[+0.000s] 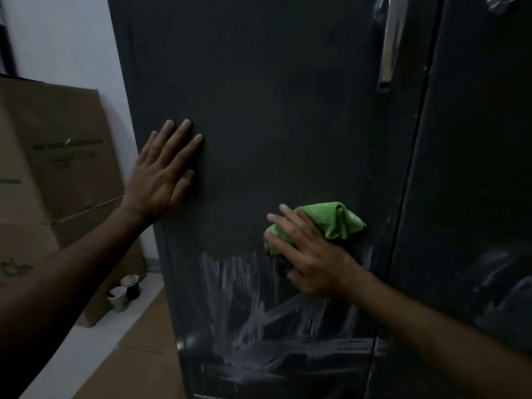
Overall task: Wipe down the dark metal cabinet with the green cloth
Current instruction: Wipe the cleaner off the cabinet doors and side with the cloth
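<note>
Wiping is underway: right hand (309, 254) presses the green cloth (331, 223) flat-fingered on the cabinet (273, 96) at lower centre; left hand (164, 174) braces open, centre left. Next, probably the streaks (259, 312) below.

Green cloth against the dark cabinet door

The dark metal cabinet (273, 110) stood upright and filled most of the frame, its matte door streaked with pale wipe marks across the lower centre. The green cloth (331, 221), bunched and crumpled, lay pressed against the door at centre right, just above those streaks.
</note>
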